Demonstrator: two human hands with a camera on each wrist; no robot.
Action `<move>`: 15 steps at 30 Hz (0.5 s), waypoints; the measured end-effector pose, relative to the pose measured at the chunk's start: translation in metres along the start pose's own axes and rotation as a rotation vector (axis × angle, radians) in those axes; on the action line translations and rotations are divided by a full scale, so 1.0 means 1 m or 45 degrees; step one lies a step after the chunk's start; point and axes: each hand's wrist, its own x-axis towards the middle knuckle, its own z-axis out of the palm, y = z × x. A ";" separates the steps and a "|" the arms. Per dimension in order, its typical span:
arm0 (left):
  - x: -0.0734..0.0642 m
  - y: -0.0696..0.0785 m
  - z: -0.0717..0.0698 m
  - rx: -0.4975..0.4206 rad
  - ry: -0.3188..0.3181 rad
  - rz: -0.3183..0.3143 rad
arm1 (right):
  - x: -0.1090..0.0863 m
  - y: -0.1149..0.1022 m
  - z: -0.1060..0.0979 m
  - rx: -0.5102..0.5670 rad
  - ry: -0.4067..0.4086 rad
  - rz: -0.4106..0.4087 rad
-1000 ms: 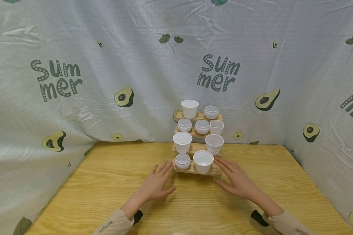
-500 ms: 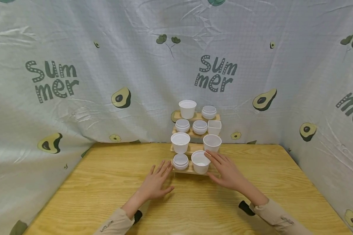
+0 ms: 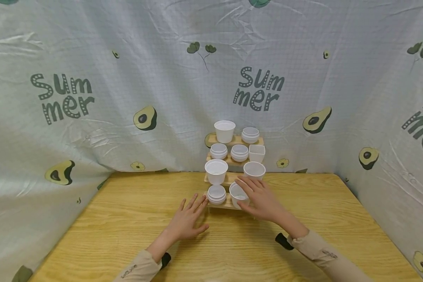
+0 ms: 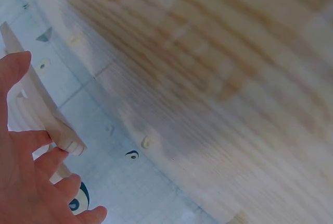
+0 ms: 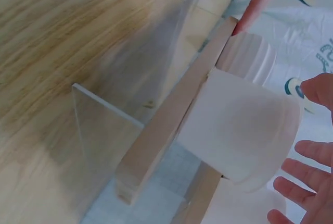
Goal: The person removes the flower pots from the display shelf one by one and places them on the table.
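Note:
A tiered rack with wooden shelves (image 3: 228,203) carries white plastic cups and jars. My left hand (image 3: 187,222) has its fingers spread, with fingertips at the left end of the lowest shelf beside a small white jar (image 3: 216,195). In the left wrist view, the fingers touch the shelf end (image 4: 70,140). My right hand (image 3: 262,201) hovers at the right side of a white cup (image 3: 237,194) on the lowest shelf, partly covering it. The right wrist view shows this cup (image 5: 239,125) upright on the shelf, with relaxed, parted fingers (image 5: 309,174) around its rim.
Higher shelves hold two round cups (image 3: 216,172), a square cup (image 3: 257,152), several small jars (image 3: 239,152) and a tall cup (image 3: 225,132). Clear side panels (image 5: 104,125) support the rack. A printed curtain (image 3: 176,86) hangs behind the wooden table (image 3: 144,203).
My right hand has moved left from beside the rack to over the front right cup. The left hand has stayed at the shelf's left end. The head view has shifted slightly.

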 end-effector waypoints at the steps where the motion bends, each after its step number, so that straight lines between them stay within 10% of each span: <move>1: 0.000 0.000 0.000 0.002 -0.001 0.000 | 0.001 -0.001 0.001 -0.007 -0.008 0.005; 15: 0.001 -0.001 0.001 0.005 -0.037 -0.010 | 0.012 -0.008 0.011 -0.084 -0.136 0.081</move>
